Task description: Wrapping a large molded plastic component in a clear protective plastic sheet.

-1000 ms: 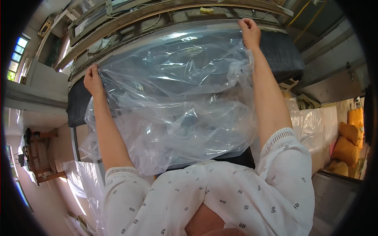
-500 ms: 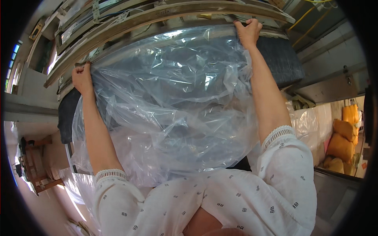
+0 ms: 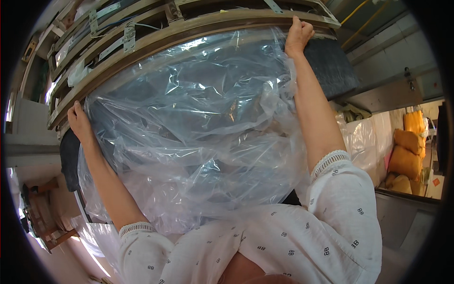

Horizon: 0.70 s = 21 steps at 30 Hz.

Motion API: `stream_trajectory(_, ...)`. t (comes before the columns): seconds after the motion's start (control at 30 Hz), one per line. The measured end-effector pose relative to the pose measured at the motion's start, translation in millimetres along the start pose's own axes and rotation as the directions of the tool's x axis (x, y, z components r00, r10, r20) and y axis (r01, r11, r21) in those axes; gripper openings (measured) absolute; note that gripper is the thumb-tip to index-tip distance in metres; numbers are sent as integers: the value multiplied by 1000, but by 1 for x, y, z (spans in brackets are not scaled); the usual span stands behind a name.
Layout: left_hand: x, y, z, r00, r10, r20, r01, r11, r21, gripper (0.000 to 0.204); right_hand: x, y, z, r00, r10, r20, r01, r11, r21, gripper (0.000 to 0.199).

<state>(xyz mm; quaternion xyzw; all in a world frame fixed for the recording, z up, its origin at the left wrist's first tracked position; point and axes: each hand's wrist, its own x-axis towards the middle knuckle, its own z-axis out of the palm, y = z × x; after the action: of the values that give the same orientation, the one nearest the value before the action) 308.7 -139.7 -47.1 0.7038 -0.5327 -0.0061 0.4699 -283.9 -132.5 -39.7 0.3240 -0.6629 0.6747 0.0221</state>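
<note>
A large clear plastic sheet (image 3: 189, 128), creased and shiny, spreads in front of me over a dark padded surface. Its far edge runs up to a long wooden bar (image 3: 189, 32), part of a slatted wooden frame with metal brackets. At the bar's left end my left hand (image 3: 80, 124) is closed on its near edge, beside the sheet's left corner. Farther off on the right, my right hand (image 3: 298, 39) is curled against the same bar, its fingers at the top of the sheet. What lies under the fingertips of both hands is partly hidden.
Black padding (image 3: 331, 66) shows at the right end of the frame. Orange-yellow sacks (image 3: 406, 151) are stacked at the far right, near plastic-wrapped material (image 3: 366, 142). A wooden stand (image 3: 45, 213) is at the left. Yellow cables (image 3: 355, 13) hang at the top right.
The slatted frame has come down toward me and over the sheet's far edge, narrowing the gap there. My left hand has moved left and nearer; both hands now meet the wooden bar.
</note>
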Motion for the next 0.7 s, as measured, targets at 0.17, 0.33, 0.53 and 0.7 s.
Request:
stream_trajectory(0.17, -4, 18, 0, 998, 56, 29, -61, 981, 185, 49, 7, 5, -3, 999, -6, -48, 6, 1000, 1, 43)
stream_trajectory(0.33, -27, 42, 6, 958, 243, 151, -264, 956, 132, 37, 18, 4, -20, 952, 147, 270, -44, 934, -353, 46)
stream_trajectory(0.53, -48, 41, -94, 967, 228, 113, -227, 974, -26, 27, -1, -45, -102, 581, -67, 811, 342, 925, -168, 30)
stream_trajectory(0.7, -66, 10, -142, 966, 176, 188, -168, 984, -60, 26, -38, -139, -164, 312, 55, 949, -342, 938, 59, 26)
